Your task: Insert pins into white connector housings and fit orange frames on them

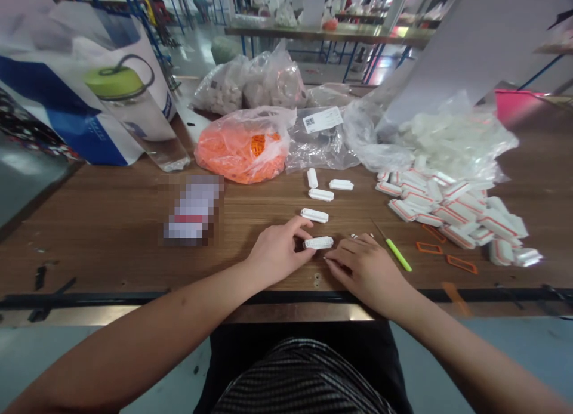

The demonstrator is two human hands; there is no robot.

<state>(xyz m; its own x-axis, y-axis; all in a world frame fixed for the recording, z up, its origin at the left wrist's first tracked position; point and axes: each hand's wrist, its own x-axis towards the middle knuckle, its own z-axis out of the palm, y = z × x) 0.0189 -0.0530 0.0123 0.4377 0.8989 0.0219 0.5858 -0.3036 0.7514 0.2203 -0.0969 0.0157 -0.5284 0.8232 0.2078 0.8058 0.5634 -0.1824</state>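
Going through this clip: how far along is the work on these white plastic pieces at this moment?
Done, it seems: four plain white pieces lie apart on the wooden table. In hand: the left hand and right hand are at a fifth. Left: a large heap of orange-edged pieces remains, beside loose orange frames.

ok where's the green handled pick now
In the head view, the green-handled pick lies on the wooden table, just right of the right hand and left of the orange frames.
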